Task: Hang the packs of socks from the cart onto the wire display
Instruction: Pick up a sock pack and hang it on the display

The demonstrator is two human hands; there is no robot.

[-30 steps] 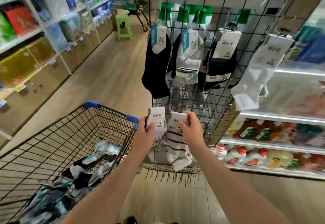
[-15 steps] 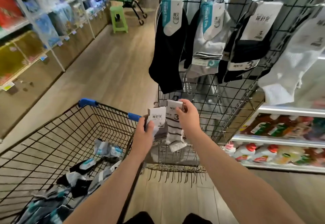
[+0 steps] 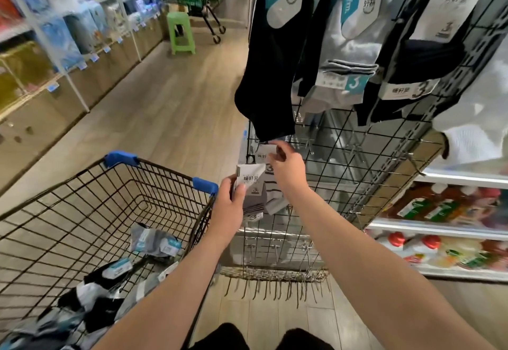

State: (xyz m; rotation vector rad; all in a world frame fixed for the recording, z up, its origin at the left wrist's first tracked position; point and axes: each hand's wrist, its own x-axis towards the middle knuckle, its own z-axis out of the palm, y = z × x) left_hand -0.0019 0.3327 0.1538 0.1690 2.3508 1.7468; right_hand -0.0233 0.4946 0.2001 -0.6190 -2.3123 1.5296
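The left hand [image 3: 229, 208] gripped a grey sock pack [image 3: 251, 186] by its card, thumb across the front, just past the blue-capped rim of the cart [image 3: 165, 168]. The right hand [image 3: 287, 169] pinched the header card of a striped sock pack [image 3: 264, 153] and held it against the wire display [image 3: 357, 173] near its left edge, just below a hung black pack [image 3: 275, 55]; whether it sat on a hook could not be told. More packs [image 3: 93, 292] lay heaped toward the cart's near edge.
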